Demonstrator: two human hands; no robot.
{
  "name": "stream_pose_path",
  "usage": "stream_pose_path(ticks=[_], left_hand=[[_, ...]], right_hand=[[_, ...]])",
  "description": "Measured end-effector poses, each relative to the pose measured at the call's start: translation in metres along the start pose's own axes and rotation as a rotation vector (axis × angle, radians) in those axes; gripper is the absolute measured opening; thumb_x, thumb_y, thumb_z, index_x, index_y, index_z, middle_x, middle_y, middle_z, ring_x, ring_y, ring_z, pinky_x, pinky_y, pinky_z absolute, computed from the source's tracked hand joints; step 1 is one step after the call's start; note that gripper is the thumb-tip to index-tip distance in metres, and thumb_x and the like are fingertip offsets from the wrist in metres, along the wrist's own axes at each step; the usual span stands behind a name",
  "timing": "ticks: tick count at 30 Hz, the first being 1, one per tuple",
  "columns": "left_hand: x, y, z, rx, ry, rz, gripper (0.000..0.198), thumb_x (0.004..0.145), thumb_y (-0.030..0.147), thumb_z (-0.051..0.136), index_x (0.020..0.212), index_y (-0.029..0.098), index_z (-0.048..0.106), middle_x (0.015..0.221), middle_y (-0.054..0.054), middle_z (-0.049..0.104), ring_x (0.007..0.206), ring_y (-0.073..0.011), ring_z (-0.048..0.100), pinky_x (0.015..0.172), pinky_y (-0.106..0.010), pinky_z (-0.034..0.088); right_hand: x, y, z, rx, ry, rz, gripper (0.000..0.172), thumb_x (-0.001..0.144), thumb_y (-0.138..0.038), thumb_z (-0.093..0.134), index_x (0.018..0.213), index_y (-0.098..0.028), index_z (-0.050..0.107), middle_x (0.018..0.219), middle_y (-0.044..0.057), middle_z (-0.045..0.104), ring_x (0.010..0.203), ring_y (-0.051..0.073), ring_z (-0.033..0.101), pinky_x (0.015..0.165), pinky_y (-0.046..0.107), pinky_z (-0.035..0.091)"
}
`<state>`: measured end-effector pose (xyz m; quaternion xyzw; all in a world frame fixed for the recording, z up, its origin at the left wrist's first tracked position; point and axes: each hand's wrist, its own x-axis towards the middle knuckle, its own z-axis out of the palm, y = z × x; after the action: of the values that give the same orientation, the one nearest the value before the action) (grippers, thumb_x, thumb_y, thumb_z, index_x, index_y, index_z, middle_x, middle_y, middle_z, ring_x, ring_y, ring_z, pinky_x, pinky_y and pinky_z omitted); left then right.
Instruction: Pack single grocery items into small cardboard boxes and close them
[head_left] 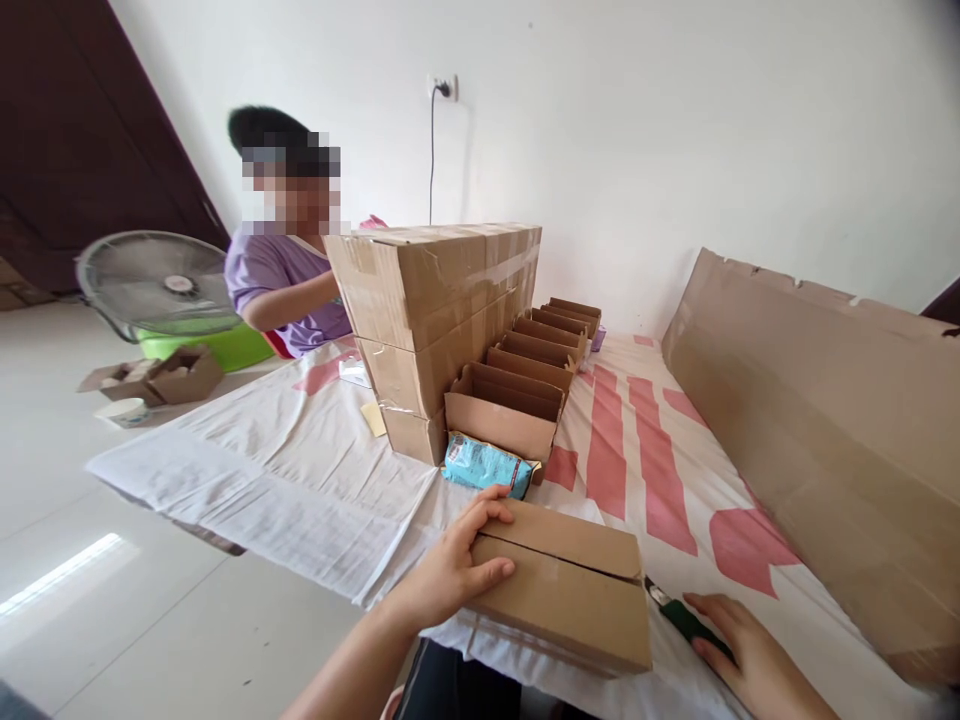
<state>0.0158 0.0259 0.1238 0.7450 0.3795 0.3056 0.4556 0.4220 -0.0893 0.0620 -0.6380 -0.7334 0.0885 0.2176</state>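
Observation:
My left hand (454, 568) rests on the left end of a closed brown cardboard box (570, 590) lying in front of me, fingers spread over its top and thumb on its side. My right hand (754, 660) lies flat on the sheet to the right of the box, its fingers over the dark green handle of a utility knife (679, 612) whose blade tip points at the box. A teal packet (486, 465) lies just beyond the box.
A row of open cardboard boxes (525, 385) runs away from me beside a stack of taped boxes (435, 320). A large flat cardboard sheet (817, 430) leans at the right. Another person (289, 280) sits behind the stack; a fan (154, 283) stands at the left.

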Motion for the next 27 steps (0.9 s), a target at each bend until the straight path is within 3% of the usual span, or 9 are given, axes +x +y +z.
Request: stream_pose_path(ticks=[4,7,12,15,19,27], left_hand=[[0.001,0.0,0.001,0.003,0.014,0.011,0.037,0.08,0.042,0.066,0.109,0.023,0.053,0.153,-0.011,0.034,0.14,-0.0316,0.033,0.115,-0.045,0.028],[0.002,0.004,0.0,0.004,0.023,0.018,0.036,0.08,0.042,0.066,0.108,0.024,0.053,0.152,-0.012,0.036,0.139,-0.0317,0.035,0.114,-0.046,0.03],[0.002,0.007,0.0,0.0,0.021,0.018,0.036,0.08,0.042,0.067,0.108,0.023,0.054,0.152,-0.012,0.037,0.138,-0.0319,0.036,0.114,-0.046,0.03],[0.002,0.005,0.0,-0.022,0.032,0.019,0.039,0.079,0.044,0.068,0.109,0.023,0.054,0.152,-0.013,0.037,0.14,-0.0327,0.034,0.115,-0.047,0.029],[0.001,0.001,0.002,-0.039,0.046,0.02,0.041,0.078,0.046,0.069,0.109,0.023,0.055,0.151,-0.013,0.038,0.139,-0.0336,0.035,0.114,-0.047,0.03],[0.001,0.002,0.002,-0.027,0.043,0.029,0.039,0.079,0.046,0.067,0.109,0.023,0.054,0.151,-0.013,0.038,0.138,-0.0325,0.037,0.114,-0.046,0.03]], right_hand=[[0.031,-0.061,-0.032,0.141,0.135,-0.05,0.024,0.091,-0.032,0.056,0.111,-0.023,0.065,0.106,0.008,0.073,0.095,0.021,0.071,0.08,0.028,0.061],[0.056,-0.12,-0.046,0.179,0.236,-0.228,0.016,0.092,-0.029,0.054,0.102,-0.023,0.065,0.101,0.008,0.071,0.094,0.021,0.069,0.079,0.03,0.06],[0.086,-0.185,-0.031,0.168,0.185,-0.314,0.013,0.092,-0.018,0.051,0.098,-0.022,0.062,0.095,0.006,0.068,0.09,0.021,0.066,0.078,0.035,0.058],[0.095,-0.198,-0.011,0.082,0.128,-0.306,0.014,0.088,-0.014,0.055,0.098,-0.022,0.062,0.093,0.005,0.067,0.087,0.023,0.066,0.075,0.037,0.056],[0.097,-0.2,0.006,0.019,0.134,-0.292,0.018,0.089,-0.008,0.048,0.079,-0.021,0.057,0.081,0.002,0.061,0.075,0.019,0.061,0.067,0.033,0.05],[0.089,-0.196,0.005,0.126,0.162,-0.313,0.021,0.094,-0.011,0.041,0.078,-0.021,0.05,0.081,0.001,0.057,0.073,0.016,0.056,0.066,0.031,0.044]])
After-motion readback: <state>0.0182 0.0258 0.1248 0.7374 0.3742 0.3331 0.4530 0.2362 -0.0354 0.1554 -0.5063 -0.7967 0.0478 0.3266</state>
